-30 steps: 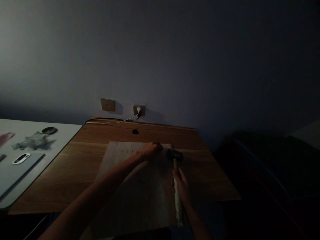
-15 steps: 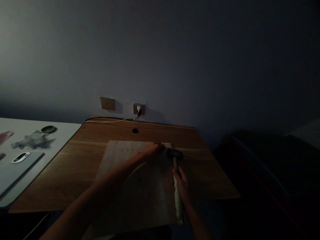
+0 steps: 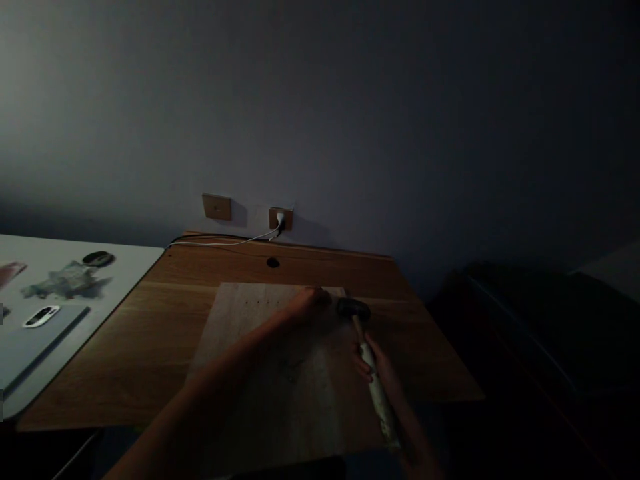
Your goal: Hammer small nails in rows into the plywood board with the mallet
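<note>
A hammer (image 3: 380, 403) with a dark head and a pale, worn handle is in my right hand (image 3: 374, 363). My fingers wrap round the upper handle, and the head lies just right of my left hand. On the upper right part of a flat wooden board (image 3: 235, 320) rests my left hand (image 3: 306, 303), its fingers pinched together. Shadow hides whatever they hold. Several small dark points, which look like nails, stand in a row along the board's top left. Below my left forearm, a few small thin pieces (image 3: 293, 367) lie loose on the board, too dim to name.
The board lies on a wooden desk (image 3: 165, 320) against a grey wall. Cables run along the desk's back edge to a wall socket (image 3: 281, 219). At left, a white table (image 3: 137, 263) holds a grey scale-like slab (image 3: 30, 347), crumpled plastic (image 3: 70, 280) and a round dark item (image 3: 98, 259).
The hammer's handle has swung to the right at its lower end, and its head has shifted slightly right. My left hand stays about in place. The loose pieces on the board now show.
</note>
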### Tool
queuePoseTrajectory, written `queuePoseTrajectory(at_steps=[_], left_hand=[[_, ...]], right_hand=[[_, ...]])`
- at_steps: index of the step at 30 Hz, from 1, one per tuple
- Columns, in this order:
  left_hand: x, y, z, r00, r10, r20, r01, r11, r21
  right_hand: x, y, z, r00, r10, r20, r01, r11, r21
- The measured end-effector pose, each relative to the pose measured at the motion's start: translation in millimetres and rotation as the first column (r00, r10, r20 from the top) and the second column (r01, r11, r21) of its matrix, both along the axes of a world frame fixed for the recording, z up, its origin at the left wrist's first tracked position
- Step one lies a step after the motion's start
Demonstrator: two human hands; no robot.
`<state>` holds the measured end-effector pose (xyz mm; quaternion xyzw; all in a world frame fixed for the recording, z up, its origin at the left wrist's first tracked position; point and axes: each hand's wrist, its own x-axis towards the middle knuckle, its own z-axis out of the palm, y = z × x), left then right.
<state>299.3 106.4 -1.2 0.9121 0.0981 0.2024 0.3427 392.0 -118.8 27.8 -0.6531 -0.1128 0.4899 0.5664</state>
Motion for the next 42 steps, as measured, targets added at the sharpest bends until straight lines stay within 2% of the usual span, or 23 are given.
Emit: queuePoseTrajectory(at_steps=[4, 7, 10, 14, 17, 20, 23, 28, 34, 42], left_hand=[[-1.1, -2.7, 1.1, 0.998, 0.056, -0.006, -0.056, 0.997, -0.055], [-2.0, -4.6, 3.6, 0.998, 0.065, -0.010, -0.066, 0.997, -0.051], [-1.2, -4.0, 3.5, 0.998, 0.068, -0.008, -0.068, 0.997, -0.038], [-0.1, -1.5, -0.6, 0.996, 0.093, 0.002, -0.092, 0.993, -0.077], [-1.6, -1.1, -2.6, 0.997, 0.069, 0.029, -0.066, 0.992, -0.112], [-2.3, -1.6, -3.5, 0.998, 0.041, 0.038, -0.036, 0.991, -0.126], [-0.8, -1.4, -4.4, 0.999, 0.039, 0.018, -0.037, 0.993, -0.110], [0.2, 0.0, -4.9, 0.998, 0.055, 0.025, -0.054, 0.998, -0.027], [-1.1, -1.2, -6.0, 0.997, 0.076, 0.031, -0.073, 0.993, -0.092], [-2.2, -1.6, -0.9, 0.994, 0.058, 0.092, -0.055, 0.998, -0.039]], right_hand=[[-4.1, 1.0, 8.5, 0.991, -0.092, 0.102, 0.085, 0.994, 0.065], [-12.0, 2.7, 10.2, 0.949, -0.153, 0.276, 0.133, 0.987, 0.089], [-16.8, 6.5, 7.3, 0.893, -0.136, 0.428, 0.113, 0.991, 0.078], [-19.1, 10.8, -1.3, 0.845, -0.118, 0.522, 0.087, 0.993, 0.084], [-21.2, 11.1, -7.0, 0.875, -0.114, 0.471, 0.093, 0.993, 0.067], [-24.0, 10.2, -7.9, 0.944, -0.102, 0.315, 0.101, 0.995, 0.021], [-27.3, 9.9, -3.9, 0.973, -0.103, 0.208, 0.100, 0.995, 0.022], [-35.1, 10.5, 1.5, 0.969, -0.126, 0.212, 0.108, 0.990, 0.094], [-40.8, 8.2, 2.0, 0.962, -0.151, 0.226, 0.133, 0.987, 0.092], [-38.4, 7.5, -0.3, 0.962, -0.135, 0.238, 0.100, 0.983, 0.151]])
